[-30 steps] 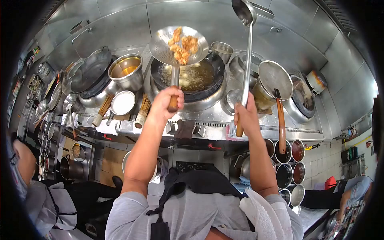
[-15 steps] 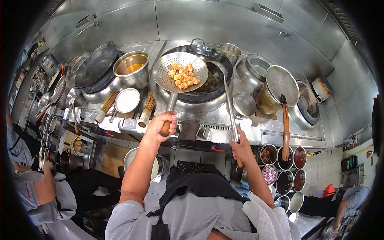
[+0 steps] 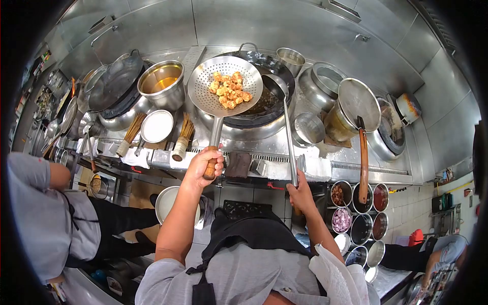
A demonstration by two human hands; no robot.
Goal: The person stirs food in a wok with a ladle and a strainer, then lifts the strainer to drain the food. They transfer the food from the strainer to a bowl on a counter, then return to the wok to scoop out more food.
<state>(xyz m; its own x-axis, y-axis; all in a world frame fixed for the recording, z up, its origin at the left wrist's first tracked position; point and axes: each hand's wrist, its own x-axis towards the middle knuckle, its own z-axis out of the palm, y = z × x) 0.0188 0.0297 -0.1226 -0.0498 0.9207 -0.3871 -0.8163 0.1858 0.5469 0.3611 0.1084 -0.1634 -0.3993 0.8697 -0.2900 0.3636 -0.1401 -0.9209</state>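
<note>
My left hand (image 3: 203,168) is closed round the wooden grip of a perforated metal strainer (image 3: 203,91). Golden fried pieces (image 3: 230,89) lie in the strainer's bowl, held above the left part of a dark wok (image 3: 269,114). My right hand (image 3: 301,193) grips the long handle of a metal ladle (image 3: 287,122). The ladle's bowl rests low inside the wok, over dark, shiny liquid. Part of the wok is hidden behind the strainer.
Left of the wok stand a metal pot of amber oil (image 3: 161,84), a white-filled bowl (image 3: 157,126) and bamboo brushes (image 3: 183,136). A fine sieve (image 3: 359,105) sits on a pot at right, above several ingredient tins (image 3: 362,229). Co-workers (image 3: 86,218) stand on both sides.
The strainer has moved slightly left and up with the fried pieces in it. The ladle stays in the wok. The co-worker at left has moved further into view, more upright.
</note>
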